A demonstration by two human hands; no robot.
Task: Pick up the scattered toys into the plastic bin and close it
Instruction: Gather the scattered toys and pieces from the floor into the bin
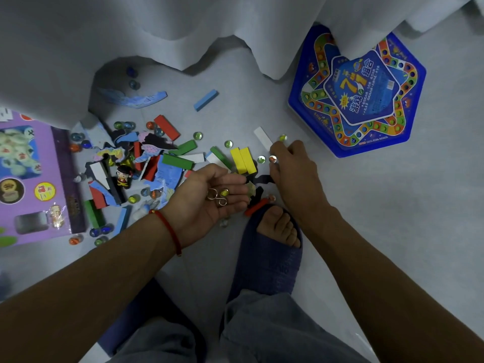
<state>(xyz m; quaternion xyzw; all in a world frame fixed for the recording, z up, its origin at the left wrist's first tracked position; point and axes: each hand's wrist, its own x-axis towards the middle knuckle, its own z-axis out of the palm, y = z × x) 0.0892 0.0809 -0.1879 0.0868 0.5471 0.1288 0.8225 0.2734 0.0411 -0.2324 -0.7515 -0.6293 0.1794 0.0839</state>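
The left hand (209,195) is held palm up over the floor (392,218), its fingers loosely cupped. A metal ring puzzle (216,197) and a yellow marble (224,191) are carried in that palm. A red cord (170,229) is worn on the left wrist.

The right hand (293,166) is lowered to the floor just right of the left one, fingers curled down. An orange marble (272,159) is seen at its fingertips; whether it is pinched or only touched cannot be told. A green marble (261,159) lies just left of it, and another marble (282,138) lies just beyond the hand beside a white block (263,138).

Most of the toys are spread to the left: two yellow blocks (243,159) side by side, green, red and blue blocks, foam puzzle pieces, many marbles and a small figurine (123,176). A lone blue block (206,100) lies farther off.

A blue hexagonal game board (358,93) is seen far right, partly covered by a grey curtain (183,30). A purple box (34,179) lies at the left edge. No bin is in view.

A foot in a dark blue slipper (267,258) is planted near the hands, and grey trousers (262,331) are seen at the near edge.
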